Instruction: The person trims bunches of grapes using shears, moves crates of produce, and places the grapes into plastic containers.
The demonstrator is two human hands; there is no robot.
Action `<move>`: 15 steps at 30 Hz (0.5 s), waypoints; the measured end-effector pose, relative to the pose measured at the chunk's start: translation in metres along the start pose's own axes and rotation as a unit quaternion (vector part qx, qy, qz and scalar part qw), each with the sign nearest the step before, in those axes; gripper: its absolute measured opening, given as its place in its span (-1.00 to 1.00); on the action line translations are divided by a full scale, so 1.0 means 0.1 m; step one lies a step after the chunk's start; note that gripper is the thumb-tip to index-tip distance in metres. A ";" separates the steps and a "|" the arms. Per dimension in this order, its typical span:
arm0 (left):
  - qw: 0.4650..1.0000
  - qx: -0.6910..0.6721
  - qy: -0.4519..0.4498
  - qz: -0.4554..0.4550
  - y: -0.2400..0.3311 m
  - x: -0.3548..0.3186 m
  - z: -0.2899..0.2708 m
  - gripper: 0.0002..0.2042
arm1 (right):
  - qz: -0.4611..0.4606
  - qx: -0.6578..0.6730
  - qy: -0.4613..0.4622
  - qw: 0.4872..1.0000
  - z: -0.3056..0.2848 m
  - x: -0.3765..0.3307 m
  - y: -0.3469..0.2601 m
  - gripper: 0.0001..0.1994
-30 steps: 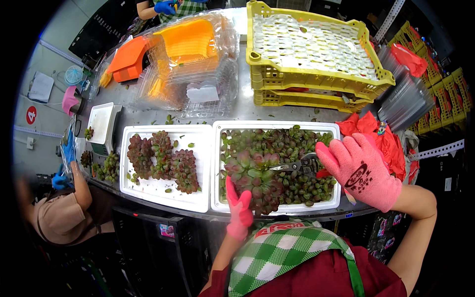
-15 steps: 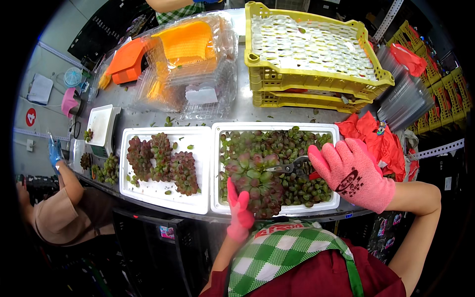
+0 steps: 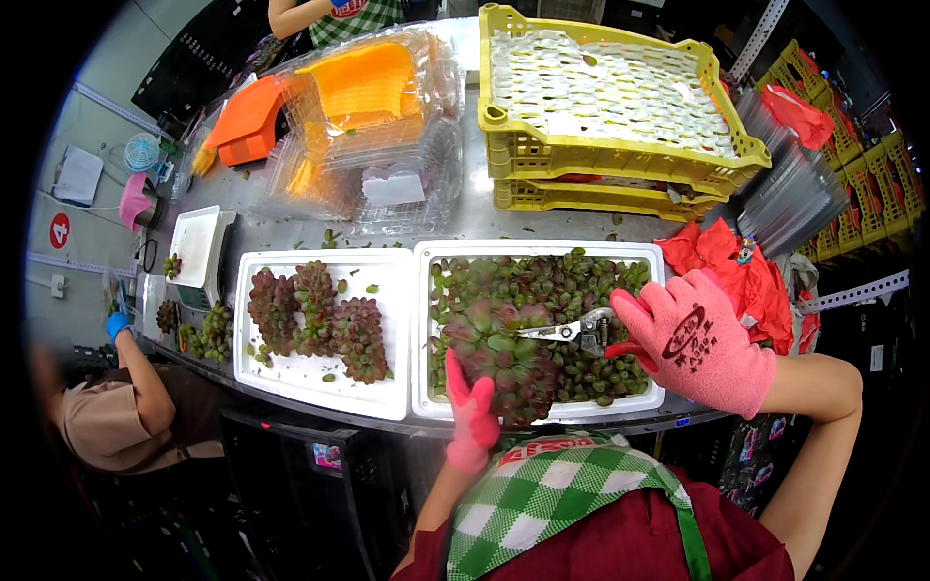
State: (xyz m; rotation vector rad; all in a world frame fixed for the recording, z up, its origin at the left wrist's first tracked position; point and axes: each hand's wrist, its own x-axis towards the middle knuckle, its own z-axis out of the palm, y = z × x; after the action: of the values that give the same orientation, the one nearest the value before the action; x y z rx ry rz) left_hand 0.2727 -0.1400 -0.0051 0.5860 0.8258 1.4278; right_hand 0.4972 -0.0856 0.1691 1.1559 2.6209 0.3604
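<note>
My left hand (image 3: 472,412), in a pink glove, holds up a bunch of red-green grapes (image 3: 504,358) over the near edge of the right white tray (image 3: 422,329). My right hand (image 3: 699,341), also in a pink glove, grips small scissors (image 3: 572,331) whose blades point left into the top of that bunch. Loose green and reddish grapes (image 3: 572,286) fill the right tray. The left white tray (image 3: 320,382) carries three trimmed grape bunches (image 3: 320,315) lying side by side.
Stacked yellow crates (image 3: 601,145) with white foam nets stand behind the trays. Clear plastic boxes and orange lids (image 3: 363,116) lie at the back left, red bags (image 3: 736,266) at the right. A white scale (image 3: 199,247) and a person with a blue glove (image 3: 118,324) are at the left.
My right hand has drawn in toward the bunch with the scissors. The person at the left has shifted and lowered the blue-gloved hand.
</note>
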 end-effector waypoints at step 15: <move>0.998 0.001 0.042 -0.040 -0.19 -0.05 -0.12 -0.26 | 0.023 0.148 -0.069 0.986 -0.02 0.01 0.15 -0.70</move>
State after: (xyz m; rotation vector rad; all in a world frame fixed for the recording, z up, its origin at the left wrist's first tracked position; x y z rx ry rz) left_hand 0.2757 -0.1478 -0.0265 0.4915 0.9075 1.3866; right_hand 0.5063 -0.0753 0.1756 1.2807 2.5881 -0.1039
